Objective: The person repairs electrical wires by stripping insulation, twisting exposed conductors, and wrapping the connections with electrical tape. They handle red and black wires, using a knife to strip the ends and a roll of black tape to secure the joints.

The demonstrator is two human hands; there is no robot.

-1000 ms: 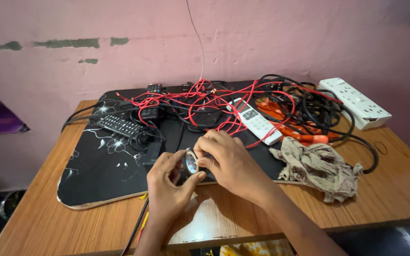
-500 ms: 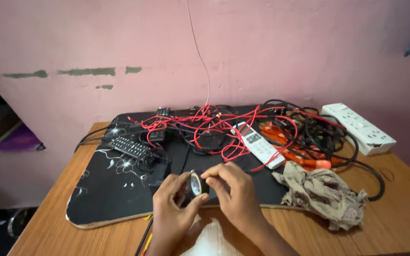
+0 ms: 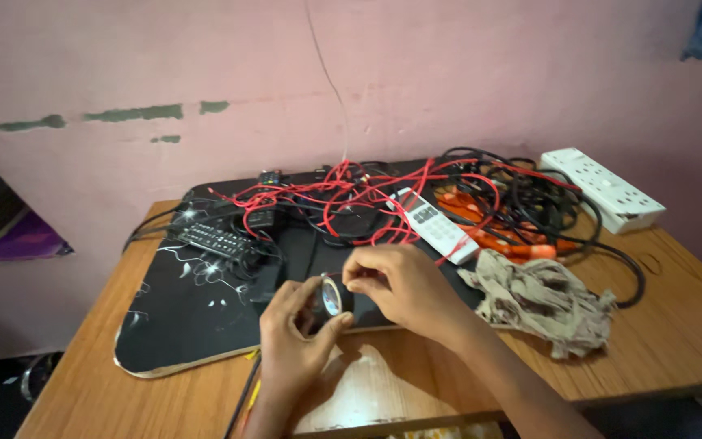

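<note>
Tape roll (image 3: 331, 297) pinched between both hands' fingers (image 3: 318, 325).

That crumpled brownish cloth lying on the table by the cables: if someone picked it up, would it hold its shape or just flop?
The cloth would most likely flop: it lies in soft, irregular folds on the wooden table. It looks thin and ragged, so probably light for its spread. Pushed, it would likely bunch up rather than slide as one piece, and it cannot roll.

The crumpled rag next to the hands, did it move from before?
No. The crumpled rag lies just below the white remote and the orange cable, as it did earlier; only the camera's view shifted.
</note>
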